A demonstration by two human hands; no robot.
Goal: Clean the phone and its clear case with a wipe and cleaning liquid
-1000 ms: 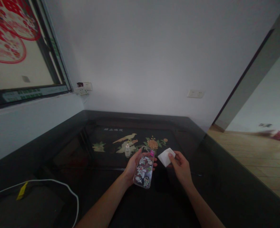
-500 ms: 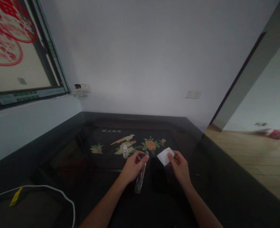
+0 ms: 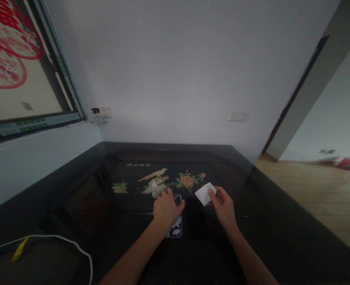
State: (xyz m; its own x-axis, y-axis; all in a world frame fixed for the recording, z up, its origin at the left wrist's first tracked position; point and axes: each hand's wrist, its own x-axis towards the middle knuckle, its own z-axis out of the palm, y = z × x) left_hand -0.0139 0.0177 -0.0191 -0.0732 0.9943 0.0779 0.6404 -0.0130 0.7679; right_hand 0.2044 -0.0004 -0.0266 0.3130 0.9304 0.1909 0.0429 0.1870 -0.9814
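Observation:
A clear phone case [image 3: 176, 229] with a black-and-white pattern lies flat on the dark table. My left hand [image 3: 166, 208] is over its upper part with fingers and thumb apart, hiding much of it. Just beyond those fingertips stands a small clear bottle [image 3: 154, 190] with a whitish cap. To the right of the case lies a black phone [image 3: 197, 219], screen dark. My right hand [image 3: 224, 206] pinches a white folded square [image 3: 205, 194], paper or cloth, between thumb and fingers, above the phone's upper right corner.
The glossy black table [image 3: 246, 245] bears an inlaid bird and flower picture. A white cable [image 3: 70, 239] with a yellow tag [image 3: 19, 249] curves across the near left. Behind are a wall with sockets [image 3: 238, 116] and a window on the left.
The phone case was tilted up on edge in my left hand; now it lies flat on the table. That hand has moved slightly left and spread. My right hand keeps the white square.

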